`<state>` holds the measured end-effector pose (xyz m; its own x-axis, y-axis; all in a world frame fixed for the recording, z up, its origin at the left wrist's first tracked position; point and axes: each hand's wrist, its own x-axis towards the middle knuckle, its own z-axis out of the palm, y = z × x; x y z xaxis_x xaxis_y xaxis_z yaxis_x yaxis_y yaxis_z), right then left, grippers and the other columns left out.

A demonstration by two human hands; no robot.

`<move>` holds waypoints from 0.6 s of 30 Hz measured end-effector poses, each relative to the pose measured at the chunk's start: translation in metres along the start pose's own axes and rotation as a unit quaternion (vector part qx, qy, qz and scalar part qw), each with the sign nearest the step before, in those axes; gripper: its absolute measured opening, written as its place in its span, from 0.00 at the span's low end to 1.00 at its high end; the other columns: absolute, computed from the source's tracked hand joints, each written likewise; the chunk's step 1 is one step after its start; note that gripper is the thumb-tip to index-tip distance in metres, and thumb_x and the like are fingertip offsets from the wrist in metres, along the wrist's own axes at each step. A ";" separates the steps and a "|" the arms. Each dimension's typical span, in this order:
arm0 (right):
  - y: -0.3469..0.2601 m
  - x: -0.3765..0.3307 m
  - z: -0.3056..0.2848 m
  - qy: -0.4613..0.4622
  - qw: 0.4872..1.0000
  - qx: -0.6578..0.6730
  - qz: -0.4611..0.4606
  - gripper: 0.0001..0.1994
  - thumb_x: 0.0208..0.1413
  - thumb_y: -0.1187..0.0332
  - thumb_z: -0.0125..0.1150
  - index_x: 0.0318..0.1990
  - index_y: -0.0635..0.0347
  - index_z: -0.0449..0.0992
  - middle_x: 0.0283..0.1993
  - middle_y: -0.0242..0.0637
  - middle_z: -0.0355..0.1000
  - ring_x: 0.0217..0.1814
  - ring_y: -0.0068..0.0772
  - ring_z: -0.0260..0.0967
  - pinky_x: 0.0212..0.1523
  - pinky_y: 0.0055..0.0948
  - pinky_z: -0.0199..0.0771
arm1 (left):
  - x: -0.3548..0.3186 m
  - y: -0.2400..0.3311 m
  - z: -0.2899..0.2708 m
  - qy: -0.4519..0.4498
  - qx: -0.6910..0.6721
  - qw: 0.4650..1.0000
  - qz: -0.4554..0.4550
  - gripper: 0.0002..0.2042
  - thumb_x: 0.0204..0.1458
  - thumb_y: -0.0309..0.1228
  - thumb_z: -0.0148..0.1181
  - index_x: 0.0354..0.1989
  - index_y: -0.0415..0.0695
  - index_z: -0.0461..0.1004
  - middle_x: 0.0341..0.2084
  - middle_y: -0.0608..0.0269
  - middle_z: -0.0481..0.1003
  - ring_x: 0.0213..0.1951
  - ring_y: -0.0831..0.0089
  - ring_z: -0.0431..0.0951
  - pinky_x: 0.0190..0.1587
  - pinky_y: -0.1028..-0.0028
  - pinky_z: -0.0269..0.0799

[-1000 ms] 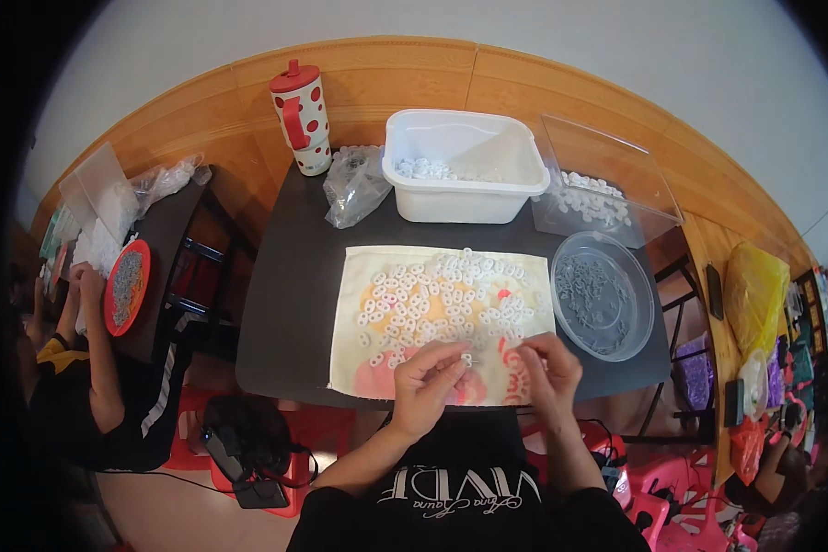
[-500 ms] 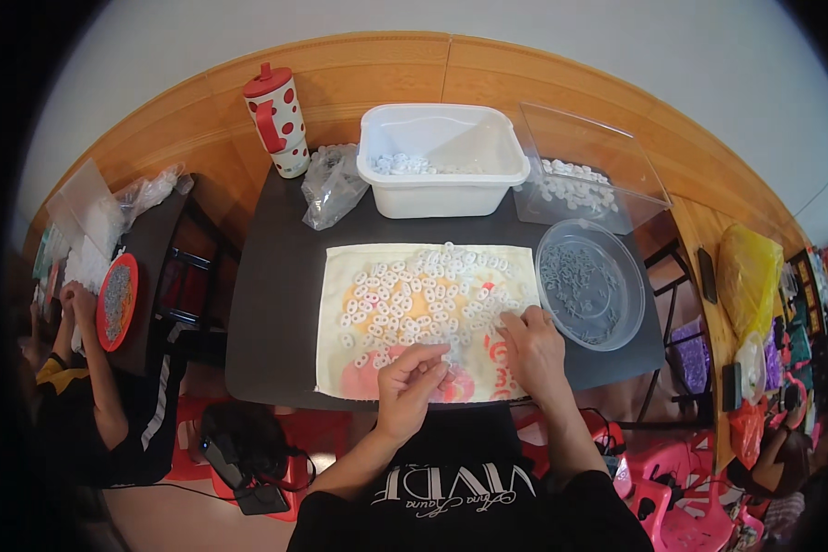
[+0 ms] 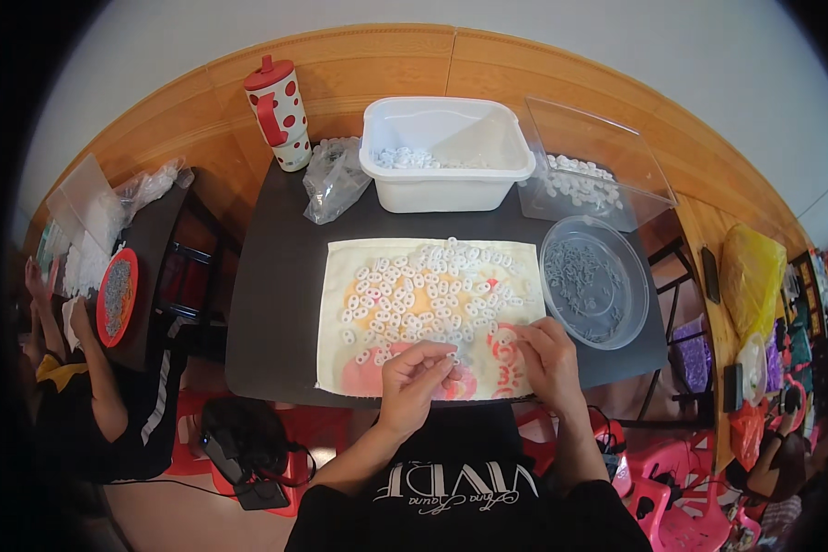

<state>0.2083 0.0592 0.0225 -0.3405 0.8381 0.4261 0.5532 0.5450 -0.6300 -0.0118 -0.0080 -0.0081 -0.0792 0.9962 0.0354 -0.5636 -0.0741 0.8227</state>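
Observation:
Many small white plastic pieces [image 3: 391, 317], oval with two holes, lie spread over a cream, patterned cloth [image 3: 334, 267] on the dark table. Over the near edge of the cloth, my left hand [image 3: 412, 382] is closed in a pinch, and a small white piece [image 3: 453, 355] shows at its fingertips. My right hand [image 3: 550, 359] hovers above the cloth's right side. Its thumb and fingers are drawn together, pointing left; whatever they may hold is too small to make out. Beside it stands a round clear tub [image 3: 637, 313] containing small grey parts [image 3: 580, 276].
A white basin [image 3: 446, 195] with white pieces stands at the back, next to a clear plastic bag [image 3: 333, 184] and a spotted tumbler [image 3: 283, 120]. At back right, a clear lidded box [image 3: 584, 184] holds white pieces. Another person's arm [image 3: 101, 377] is at the left table, near a red tray [image 3: 131, 304].
My right hand has drawn back slightly to the right and toward me, away from the pieces. My left hand stays nearly in place. At the left, the other person's hands have moved apart.

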 end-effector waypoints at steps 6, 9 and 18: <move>-0.007 0.005 0.005 -0.035 0.985 -0.162 -0.043 0.09 0.51 0.77 0.62 0.41 0.62 0.80 0.31 0.44 0.68 0.34 0.49 0.68 0.35 0.40 0.69 | -0.002 0.002 0.006 0.035 0.007 0.999 0.006 0.11 0.58 0.16 0.56 0.49 0.33 0.77 0.33 0.60 0.78 0.33 0.74 0.80 0.35 0.77 0.74; -0.005 -0.001 0.004 -0.036 0.989 -0.131 -0.053 0.08 0.53 0.78 0.63 0.41 0.63 0.80 0.30 0.40 0.69 0.33 0.38 0.71 0.35 0.34 0.71 | -0.002 0.000 0.002 0.003 0.050 0.998 0.044 0.11 0.58 0.16 0.57 0.49 0.33 0.77 0.33 0.59 0.79 0.32 0.75 0.80 0.35 0.78 0.74; -0.037 -0.009 0.038 0.031 0.886 0.432 0.168 0.07 0.58 0.82 0.62 0.43 0.70 0.79 0.41 0.33 0.76 0.40 0.20 0.72 0.43 0.18 0.71 | -0.005 0.005 0.013 -0.005 0.044 0.999 -0.013 0.09 0.58 0.15 0.56 0.46 0.33 0.78 0.29 0.59 0.79 0.29 0.77 0.78 0.30 0.79 0.74</move>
<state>0.1619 0.0326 0.0169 -0.2106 0.9678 0.1377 -0.1817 0.0997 -0.9783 -0.0029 -0.0130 0.0031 -0.0571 0.9982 0.0175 -0.4915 -0.0434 0.8698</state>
